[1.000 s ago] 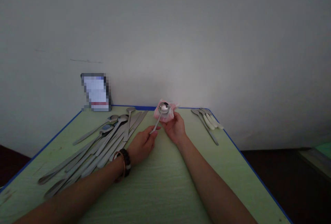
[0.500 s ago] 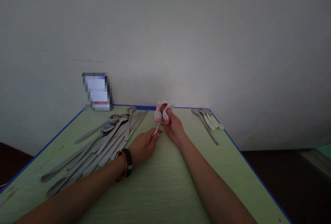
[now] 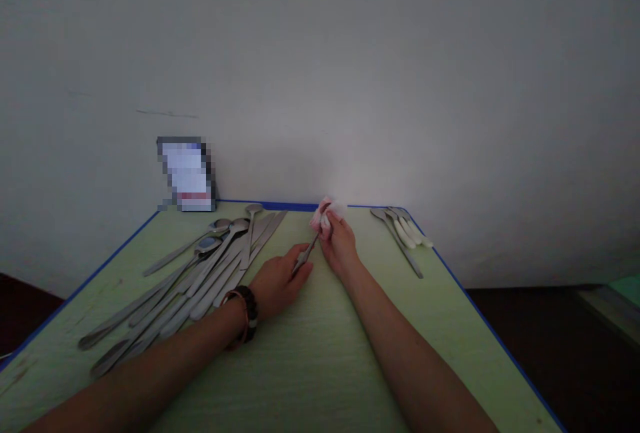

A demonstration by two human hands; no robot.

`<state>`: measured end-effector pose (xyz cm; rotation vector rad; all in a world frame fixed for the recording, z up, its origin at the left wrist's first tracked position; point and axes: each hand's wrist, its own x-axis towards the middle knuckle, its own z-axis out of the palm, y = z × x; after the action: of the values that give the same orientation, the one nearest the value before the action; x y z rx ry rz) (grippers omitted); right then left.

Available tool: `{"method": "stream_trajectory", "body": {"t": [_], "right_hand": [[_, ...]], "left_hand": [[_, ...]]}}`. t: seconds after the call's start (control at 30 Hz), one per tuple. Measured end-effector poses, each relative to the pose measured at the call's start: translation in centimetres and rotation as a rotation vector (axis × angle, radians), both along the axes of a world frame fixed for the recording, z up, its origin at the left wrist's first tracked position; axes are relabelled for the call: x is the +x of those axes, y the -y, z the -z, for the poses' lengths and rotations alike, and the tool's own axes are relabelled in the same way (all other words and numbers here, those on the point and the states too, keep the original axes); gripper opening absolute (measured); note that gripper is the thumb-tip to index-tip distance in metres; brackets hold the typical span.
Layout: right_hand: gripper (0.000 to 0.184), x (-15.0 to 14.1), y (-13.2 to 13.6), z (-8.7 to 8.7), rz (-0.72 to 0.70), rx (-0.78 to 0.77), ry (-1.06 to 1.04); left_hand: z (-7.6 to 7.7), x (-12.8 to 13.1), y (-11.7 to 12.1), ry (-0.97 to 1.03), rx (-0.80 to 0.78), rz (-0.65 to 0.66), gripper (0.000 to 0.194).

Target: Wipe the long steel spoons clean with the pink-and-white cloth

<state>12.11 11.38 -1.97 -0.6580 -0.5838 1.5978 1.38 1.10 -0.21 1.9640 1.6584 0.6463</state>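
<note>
My left hand point(image 3: 281, 281), with a dark bracelet at its wrist, is closed on the handle of a metal spoon point(image 3: 306, 256). The spoon slants up and away to the right, toward a crumpled pink-and-white tissue point(image 3: 323, 214). My right hand point(image 3: 341, 241) pinches that tissue around the spoon's far end, so most of the bowl is hidden. Both hands are over the far middle part of the green table point(image 3: 320, 366).
On the left lies a pile of metal spoons and knives point(image 3: 210, 280). At the far right are a metal spoon point(image 3: 397, 243) and several white-handled utensils point(image 3: 407, 230). A phone with a blurred screen point(image 3: 187, 173) leans on the wall point(image 3: 400, 86) behind the table.
The tissue and my right hand have shifted slightly right. The tissue now folds over the spoon's bowl, which showed plainly before. In my left hand, the spoon's handle has turned.
</note>
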Motion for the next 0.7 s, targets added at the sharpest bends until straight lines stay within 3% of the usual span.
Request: {"method": "stream_trajectory", "body": {"t": [0.13,0.33,0.7], "right_hand": [[0.007,0.14,-0.29,0.04,0.003,-0.004,-0.023],[0.012,0.28,-0.11,-0.09,-0.120,0.021,-0.009],[0.017,0.26,0.03,-0.44,-0.094,-0.017,-0.045]], "left_hand": [[-0.03,0.04,0.07,-0.010,-0.013,0.040,0.040],[-0.02,-0.01,0.03,0.013,-0.017,0.064,0.042],[0.09,0.00,0.15,0.081,0.056,0.084,0.044]]}}
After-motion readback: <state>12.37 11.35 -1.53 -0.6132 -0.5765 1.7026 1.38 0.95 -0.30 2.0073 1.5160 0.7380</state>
